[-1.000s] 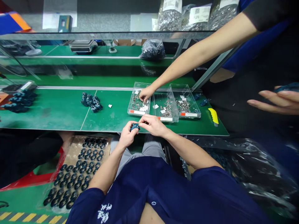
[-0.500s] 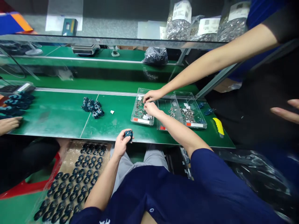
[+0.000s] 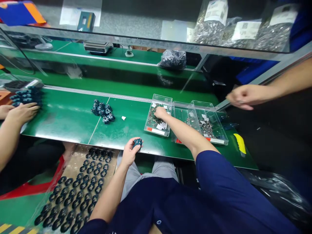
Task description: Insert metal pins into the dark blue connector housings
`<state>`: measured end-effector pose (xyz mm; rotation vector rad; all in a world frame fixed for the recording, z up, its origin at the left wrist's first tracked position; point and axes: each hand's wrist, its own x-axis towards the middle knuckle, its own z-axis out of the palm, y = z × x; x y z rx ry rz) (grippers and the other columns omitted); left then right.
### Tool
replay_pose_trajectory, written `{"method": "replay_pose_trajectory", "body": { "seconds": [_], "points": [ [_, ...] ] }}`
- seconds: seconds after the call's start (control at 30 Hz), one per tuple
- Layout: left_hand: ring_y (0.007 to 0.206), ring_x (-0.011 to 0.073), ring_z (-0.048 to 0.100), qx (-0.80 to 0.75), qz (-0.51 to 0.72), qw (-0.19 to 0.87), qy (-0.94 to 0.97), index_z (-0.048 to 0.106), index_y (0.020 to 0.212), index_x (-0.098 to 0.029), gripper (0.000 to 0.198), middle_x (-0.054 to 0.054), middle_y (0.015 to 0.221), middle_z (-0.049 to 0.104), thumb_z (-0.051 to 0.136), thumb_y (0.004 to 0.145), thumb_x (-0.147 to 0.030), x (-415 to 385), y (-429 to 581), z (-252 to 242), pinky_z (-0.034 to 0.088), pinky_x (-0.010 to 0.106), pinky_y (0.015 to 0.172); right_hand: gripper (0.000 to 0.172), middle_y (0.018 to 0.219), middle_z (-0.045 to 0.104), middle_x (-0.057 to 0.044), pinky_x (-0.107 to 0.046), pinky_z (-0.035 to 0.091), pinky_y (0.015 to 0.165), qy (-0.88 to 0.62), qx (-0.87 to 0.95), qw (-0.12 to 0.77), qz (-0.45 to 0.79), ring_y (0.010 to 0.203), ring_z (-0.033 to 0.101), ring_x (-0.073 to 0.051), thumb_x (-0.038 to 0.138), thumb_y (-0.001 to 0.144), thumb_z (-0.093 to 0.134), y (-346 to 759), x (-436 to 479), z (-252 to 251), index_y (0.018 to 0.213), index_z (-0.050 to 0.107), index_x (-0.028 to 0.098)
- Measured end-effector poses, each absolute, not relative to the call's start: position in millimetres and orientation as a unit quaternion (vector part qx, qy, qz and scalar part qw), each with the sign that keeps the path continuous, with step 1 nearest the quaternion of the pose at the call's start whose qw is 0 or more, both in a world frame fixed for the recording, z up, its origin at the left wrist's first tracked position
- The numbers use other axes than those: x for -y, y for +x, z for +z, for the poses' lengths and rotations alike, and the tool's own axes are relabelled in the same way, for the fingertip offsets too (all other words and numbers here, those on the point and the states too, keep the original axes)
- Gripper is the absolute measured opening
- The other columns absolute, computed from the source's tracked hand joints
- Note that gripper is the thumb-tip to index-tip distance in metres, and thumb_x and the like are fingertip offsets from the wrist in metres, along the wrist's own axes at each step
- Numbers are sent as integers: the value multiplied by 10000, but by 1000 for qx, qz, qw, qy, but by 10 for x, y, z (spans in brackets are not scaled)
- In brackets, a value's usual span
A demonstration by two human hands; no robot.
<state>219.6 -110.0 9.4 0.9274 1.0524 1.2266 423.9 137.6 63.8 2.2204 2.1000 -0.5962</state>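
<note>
My left hand (image 3: 129,151) is closed around a small dark-blue part (image 3: 137,143), held above the front edge of the green table (image 3: 73,120). My right hand (image 3: 160,112) reaches into the leftmost clear plastic bin (image 3: 157,131), among small metal pieces (image 3: 152,119) and white paper scraps. Its fingertips point down into the pieces, so whether they grip one is hidden. Two more clear bins stand to the right, the middle one (image 3: 186,107) partly behind my forearm and the right one (image 3: 219,130) holding metal pieces. A cluster of dark-blue parts (image 3: 103,111) lies left of the bins.
A yellow cutter (image 3: 240,144) lies at the table's right end. Below left, a tray (image 3: 75,152) bears rows of dark round parts. Overhead runs a shelf (image 3: 136,32) with bags of metal pieces. A co-worker's hand (image 3: 24,113) is at left, another person's hand (image 3: 253,96) at right.
The other person's hand has left the leftmost bin and moved off to the right. My right hand stays in that bin, and my left still holds the blue part. The view has shifted slightly.
</note>
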Motion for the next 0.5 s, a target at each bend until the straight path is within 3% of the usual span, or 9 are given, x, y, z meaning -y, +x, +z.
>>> {"method": "replay_pose_trajectory", "body": {
  "seconds": [0.1, 0.23, 0.37, 0.5],
  "points": [
    [875, 193, 683, -441, 541, 604, 384, 604, 1191, -187, 422, 110, 1099, 712, 695, 810, -345, 1057, 2209, 121, 519, 251, 647, 76, 787, 705, -114, -232, 453, 767, 693, -694, -39, -194, 807, 622, -156, 118, 831, 677, 4327, -1187, 806, 839, 667, 43],
    [914, 200, 688, -412, 584, 605, 353, 584, 1198, -188, 442, 113, 1145, 690, 694, 793, -325, 1005, 2224, 209, 520, 247, 632, 113, 726, 686, -24, -211, 439, 707, 624, -739, -123, -223, 676, 599, -100, 161, 902, 590, 4373, -635, 1067, 910, 672, 84],
    [853, 195, 683, -382, 607, 610, 337, 551, 1193, -181, 463, 88, 997, 695, 686, 782, -345, 1023, 2258, 329, 505, 247, 599, 92, 810, 699, -21, -240, 457, 706, 476, -809, -213, -271, 708, 620, -124, 231, 877, 664, 4264, 196, 1145, 883, 715, 154],
    [707, 125, 625, -380, 616, 565, 397, 557, 1162, -196, 538, 28, 914, 662, 813, 697, -284, 1146, 2363, 411, 492, 236, 602, 96, 813, 669, -41, -273, 453, 719, 339, -833, -306, -314, 752, 592, -147, 228, 872, 670, 4098, 807, 1074, 836, 733, 164]
  ]
}}
